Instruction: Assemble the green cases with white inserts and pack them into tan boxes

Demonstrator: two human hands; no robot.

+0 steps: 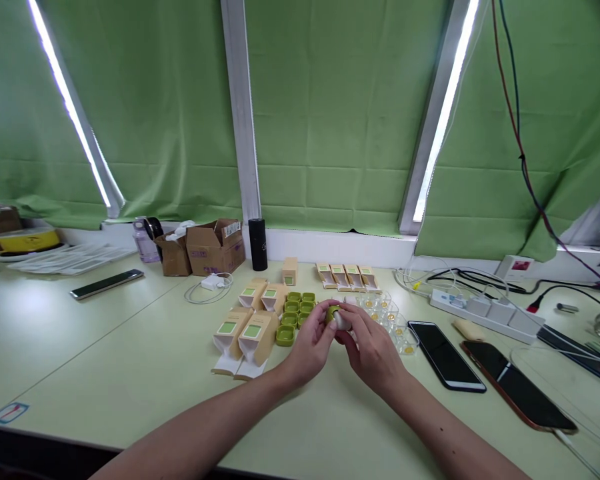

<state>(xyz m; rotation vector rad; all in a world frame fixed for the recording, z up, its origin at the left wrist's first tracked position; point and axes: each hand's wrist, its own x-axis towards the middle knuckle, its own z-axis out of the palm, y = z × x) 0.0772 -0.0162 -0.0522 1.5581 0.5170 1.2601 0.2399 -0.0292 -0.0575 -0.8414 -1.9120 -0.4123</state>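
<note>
"Green blinds (330,113) are hung across the sloping windows, and a pale table (145,373) is spread below."
"What is stood at the back?"
"Brown cartons (215,247) are placed at the left, with a white power strip (485,315) laid across the right side."
"And the hands?"
"The left hand (307,343) and the right hand (375,347) are held close together above the table. By the right forearm, a phone (447,355) is laid flat."
"What is set around them?"
"Small open boxes (257,333) are lined up to the left, green cups (285,335) are set in rows just beside those, and clear cups (407,348) are partly hidden behind the right hand."
"Where are the fingers?"
"Both hands' fingers are closed on a small green-and-white piece (341,321), which is partly covered by them."
</note>
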